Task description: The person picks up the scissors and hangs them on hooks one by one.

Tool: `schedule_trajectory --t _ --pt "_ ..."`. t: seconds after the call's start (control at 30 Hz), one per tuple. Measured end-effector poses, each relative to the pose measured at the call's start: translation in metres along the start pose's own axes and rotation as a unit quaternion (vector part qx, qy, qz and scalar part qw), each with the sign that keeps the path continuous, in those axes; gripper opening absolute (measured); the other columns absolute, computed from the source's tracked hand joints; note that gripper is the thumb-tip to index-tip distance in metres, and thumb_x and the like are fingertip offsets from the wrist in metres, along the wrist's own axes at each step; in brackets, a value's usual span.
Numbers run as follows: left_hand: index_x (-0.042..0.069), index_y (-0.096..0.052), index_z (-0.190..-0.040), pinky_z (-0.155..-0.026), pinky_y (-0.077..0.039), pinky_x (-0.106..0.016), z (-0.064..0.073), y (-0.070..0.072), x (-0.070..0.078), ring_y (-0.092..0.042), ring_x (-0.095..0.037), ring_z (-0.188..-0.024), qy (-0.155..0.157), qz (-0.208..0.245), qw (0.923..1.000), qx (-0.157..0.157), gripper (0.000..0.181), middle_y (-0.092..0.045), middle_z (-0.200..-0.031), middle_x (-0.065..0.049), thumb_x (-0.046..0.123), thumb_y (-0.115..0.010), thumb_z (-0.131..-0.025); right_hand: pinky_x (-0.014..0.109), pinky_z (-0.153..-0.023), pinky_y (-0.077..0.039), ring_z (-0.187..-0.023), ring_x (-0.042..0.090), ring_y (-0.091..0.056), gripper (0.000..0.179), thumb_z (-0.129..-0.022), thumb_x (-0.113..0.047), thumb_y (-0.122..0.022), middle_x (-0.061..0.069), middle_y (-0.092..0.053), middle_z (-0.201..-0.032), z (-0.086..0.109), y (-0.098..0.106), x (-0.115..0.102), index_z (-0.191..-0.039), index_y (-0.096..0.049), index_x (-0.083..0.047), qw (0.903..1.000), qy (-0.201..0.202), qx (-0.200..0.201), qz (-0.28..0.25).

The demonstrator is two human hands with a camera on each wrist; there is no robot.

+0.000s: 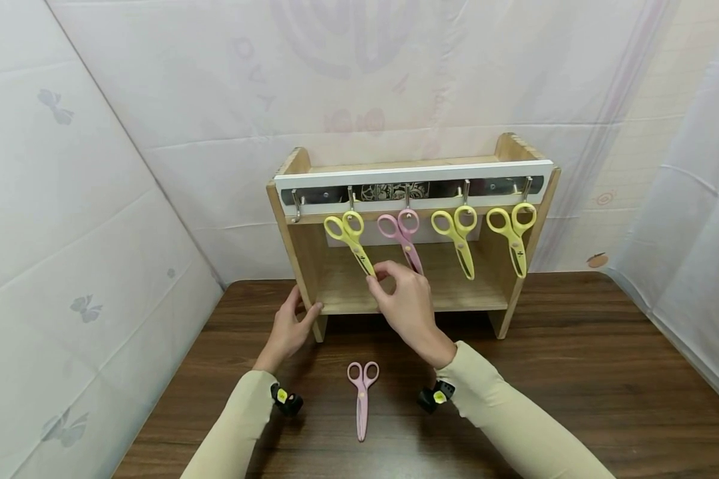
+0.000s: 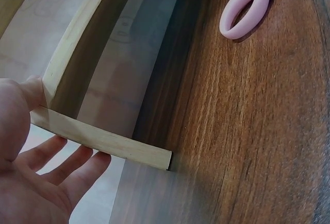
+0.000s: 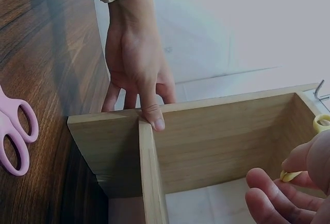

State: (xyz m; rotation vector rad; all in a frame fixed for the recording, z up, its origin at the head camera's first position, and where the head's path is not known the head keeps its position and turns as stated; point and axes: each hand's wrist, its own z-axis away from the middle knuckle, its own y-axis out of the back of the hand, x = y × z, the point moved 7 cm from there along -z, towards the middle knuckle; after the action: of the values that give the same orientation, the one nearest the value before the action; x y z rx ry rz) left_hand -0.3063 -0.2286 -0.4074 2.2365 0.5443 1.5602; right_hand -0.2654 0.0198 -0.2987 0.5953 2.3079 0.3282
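A small wooden shelf [image 1: 455,303] stands on the table with a row of metal hooks across its front. My left hand [image 1: 287,332] holds its left side panel [image 2: 113,142] low down, thumb at the front edge and fingers behind the outer face. Yellow scissors [image 1: 355,241] hang by a handle loop from the second hook from the left. At their lower tip, my right hand [image 1: 409,303] pinches them between thumb and index finger; its other fingers are loosely bent. Close beside it, pink scissors [image 1: 403,236] hang from the middle hook.
Two more yellow scissors [image 1: 459,239] hang on the right-hand hooks. The leftmost hook [image 1: 295,207] carries nothing. Another pair of pink scissors [image 1: 362,399] lies on the dark wooden table [image 1: 587,359] between the forearms. White patterned cloth [image 1: 204,100] hangs behind and at the sides.
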Motion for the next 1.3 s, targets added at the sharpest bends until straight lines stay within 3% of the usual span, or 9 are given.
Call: schedule_trajectory --t 0.73,0.93,1.13,1.3 --pt "0.011 -0.033 -0.16 -0.104 -0.048 -0.06 0.001 0.0 0.002 -0.056 -0.043 -0.128 0.001 -0.007 1.0 -0.004 0.064 -0.054 -0.143 -0.022 0.023 -0.064 -0.105 0.027 -0.051 -0.049 -0.044 -0.007 -0.053 0.01 -0.093 -0.014 -0.076 -0.001 -0.074 -0.088 0.0 0.001 -0.003 -0.103 -0.076 -0.011 1.0 0.003 -0.003 0.005" --pt "0.014 -0.034 -0.159 -0.103 -0.049 -0.06 0.002 0.0 0.001 -0.055 -0.042 -0.129 0.006 -0.013 0.9999 -0.007 0.063 -0.053 -0.146 -0.021 0.025 -0.063 -0.105 0.034 -0.062 -0.054 -0.045 -0.006 -0.053 0.017 -0.093 -0.014 -0.077 -0.001 -0.076 -0.091 0.001 0.003 -0.003 -0.109 -0.076 -0.011 0.9998 0.008 0.0 0.019" --pt "0.013 -0.035 -0.159 -0.101 -0.05 -0.059 0.002 -0.001 0.001 -0.055 -0.042 -0.128 0.001 -0.008 0.9999 -0.007 0.062 -0.053 -0.144 -0.021 0.025 -0.063 -0.105 0.03 -0.051 -0.047 -0.048 -0.001 -0.051 0.038 -0.092 -0.018 -0.078 0.001 -0.077 -0.099 0.019 -0.001 0.002 -0.129 -0.067 -0.012 0.9989 0.004 -0.014 0.044" --pt "0.014 -0.035 -0.159 -0.101 -0.051 -0.057 0.002 -0.001 0.0 -0.056 -0.041 -0.129 0.004 -0.011 0.9999 -0.006 0.062 -0.054 -0.144 -0.02 0.025 -0.063 -0.105 0.028 -0.048 -0.045 -0.055 0.006 -0.056 0.045 -0.093 -0.022 -0.076 0.001 -0.075 -0.103 0.043 -0.011 0.016 -0.136 -0.062 -0.018 0.9965 -0.031 -0.048 0.061"
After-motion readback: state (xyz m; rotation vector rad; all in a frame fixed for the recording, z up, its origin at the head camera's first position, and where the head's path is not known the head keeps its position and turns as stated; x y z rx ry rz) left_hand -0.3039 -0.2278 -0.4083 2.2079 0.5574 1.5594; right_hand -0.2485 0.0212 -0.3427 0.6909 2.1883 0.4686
